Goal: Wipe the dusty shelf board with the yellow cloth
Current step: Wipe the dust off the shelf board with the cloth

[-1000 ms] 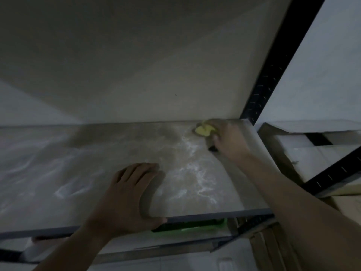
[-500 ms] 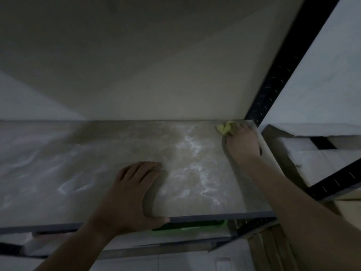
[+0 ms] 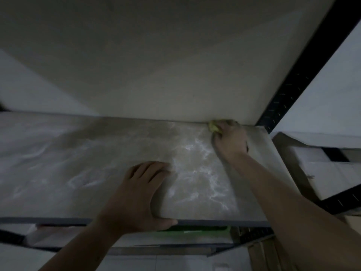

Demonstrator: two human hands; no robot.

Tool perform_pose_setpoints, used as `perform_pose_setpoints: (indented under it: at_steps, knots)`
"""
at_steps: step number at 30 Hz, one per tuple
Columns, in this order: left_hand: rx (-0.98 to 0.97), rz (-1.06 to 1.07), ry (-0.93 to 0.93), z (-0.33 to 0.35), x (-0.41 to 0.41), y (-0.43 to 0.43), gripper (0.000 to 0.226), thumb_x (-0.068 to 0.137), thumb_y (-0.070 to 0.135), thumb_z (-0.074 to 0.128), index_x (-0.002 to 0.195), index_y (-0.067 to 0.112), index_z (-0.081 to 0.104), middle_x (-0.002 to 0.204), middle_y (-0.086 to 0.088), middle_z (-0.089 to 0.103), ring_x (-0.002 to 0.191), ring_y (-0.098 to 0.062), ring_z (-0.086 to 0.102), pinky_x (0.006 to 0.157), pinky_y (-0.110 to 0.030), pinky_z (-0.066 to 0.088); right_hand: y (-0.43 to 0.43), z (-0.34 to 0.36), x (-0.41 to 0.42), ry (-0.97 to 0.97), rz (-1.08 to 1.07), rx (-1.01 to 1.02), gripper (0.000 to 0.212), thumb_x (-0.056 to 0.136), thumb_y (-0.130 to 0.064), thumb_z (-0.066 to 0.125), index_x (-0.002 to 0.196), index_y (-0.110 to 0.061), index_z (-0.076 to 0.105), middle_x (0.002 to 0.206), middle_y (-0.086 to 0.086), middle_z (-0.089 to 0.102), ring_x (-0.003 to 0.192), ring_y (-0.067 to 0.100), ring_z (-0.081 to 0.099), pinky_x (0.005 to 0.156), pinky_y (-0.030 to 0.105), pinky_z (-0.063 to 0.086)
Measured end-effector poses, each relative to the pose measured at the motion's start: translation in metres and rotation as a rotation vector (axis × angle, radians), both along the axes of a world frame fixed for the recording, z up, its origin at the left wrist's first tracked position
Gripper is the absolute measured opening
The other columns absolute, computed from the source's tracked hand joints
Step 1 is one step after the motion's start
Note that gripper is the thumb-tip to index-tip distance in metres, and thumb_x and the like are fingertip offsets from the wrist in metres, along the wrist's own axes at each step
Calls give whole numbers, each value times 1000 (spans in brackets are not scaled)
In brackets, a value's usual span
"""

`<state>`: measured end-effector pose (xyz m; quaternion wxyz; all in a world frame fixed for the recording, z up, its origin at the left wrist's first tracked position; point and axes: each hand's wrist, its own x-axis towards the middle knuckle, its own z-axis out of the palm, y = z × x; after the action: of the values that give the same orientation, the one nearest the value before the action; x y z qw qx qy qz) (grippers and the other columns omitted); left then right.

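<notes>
- The right hand [image 3: 230,141] forms the grip: its fingers are curled down over a small crumpled yellow cloth [image 3: 213,126] and press it onto the board.
- Only a bunched lump of the yellow cloth shows. It pokes out at the fingertip side of the grip, toward the back and slightly left. The rest is hidden under the palm.
- Wadded like this, the cloth shows no clear long axis, so I cannot tell which way it runs.
- The grip sits on the dusty grey shelf board [image 3: 97,153] at its back right corner, where the board meets the pale wall [image 3: 175,65].
- The board's long axis runs left to right, stretching away from the grip to the left.
- Just right of the grip a black perforated metal upright [image 3: 293,85] rises at a slant.
- Pale dust streaks [image 3: 199,153] lie on the board just left of the grip and nearer the person.
- The left hand [image 3: 136,194] is well apart from the grip, nearer and to the left. It lies flat with straight fingers on the board and the thumb along the front edge, holding nothing.
- Below the front edge, a green object [image 3: 195,231] shows partly.
- White boxes [image 3: 322,173] sit right of the grip, past the board's end.
</notes>
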<state>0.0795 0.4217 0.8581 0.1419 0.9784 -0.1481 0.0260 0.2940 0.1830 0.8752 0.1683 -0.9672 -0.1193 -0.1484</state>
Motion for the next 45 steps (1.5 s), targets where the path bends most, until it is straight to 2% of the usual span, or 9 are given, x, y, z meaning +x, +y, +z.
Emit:
perform_pose_setpoints:
  at_steps: [5,11,15,20,23,27,34,41,45]
  knots:
    - [9,6,8,2,-1,-1,113,69,96,56,155,23,44,161,6,38,151,-17,32,123,-35,18,32,10,-26,109,654,136,40,69,-1,54,104,-5,74,111,13,71,102,26,65,91,20,44]
    - [31,16,-10,2,0,-2,113,68,94,59,154,21,46,161,3,40,150,-18,33,123,-33,17,-38,19,9,45,0,-30,36,90,-21,52,124,-20,64,132,4,60,113,30,58,89,25,37]
    - [8,14,-5,3,0,-3,114,69,96,55,156,24,42,162,8,36,151,-15,30,124,-29,11,-20,5,-15,11,203,-158,36,95,-25,48,127,-23,63,140,1,57,127,22,50,107,29,29]
    - [26,6,-3,2,-1,-2,113,72,97,52,155,22,45,161,6,39,150,-19,34,124,-33,15,-9,11,-46,156,506,145,38,82,-9,54,116,-15,70,129,2,64,115,15,57,102,18,36]
    - [23,7,-21,0,-1,-1,113,73,97,51,155,20,47,160,5,42,148,-19,36,123,-31,13,-58,15,-21,-15,110,121,39,83,-20,50,119,-21,64,122,4,65,109,23,60,101,27,44]
    - [19,1,-27,-1,1,-2,114,72,97,52,155,19,46,159,4,42,147,-20,37,121,-33,17,-103,-2,11,166,-285,-107,46,88,-18,50,133,-17,49,135,12,52,119,36,49,99,43,39]
    - [32,1,-33,-1,1,-3,116,71,98,51,157,20,44,159,4,41,147,-19,34,120,-32,16,-107,-14,30,83,-195,-260,42,89,-18,43,129,-13,56,133,11,59,113,33,56,93,39,42]
    - [43,-5,-34,-1,2,-2,114,71,97,54,155,19,47,160,3,42,147,-22,39,120,-41,27,-88,2,-14,-54,-83,-108,29,90,-20,49,110,-13,68,104,12,71,89,29,63,82,32,49]
    - [25,-9,-46,-2,2,-2,113,71,96,53,155,21,46,160,5,41,147,-22,38,117,-44,32,-66,7,-64,-32,306,53,37,86,-10,58,122,-15,66,129,2,64,116,17,61,102,28,45]
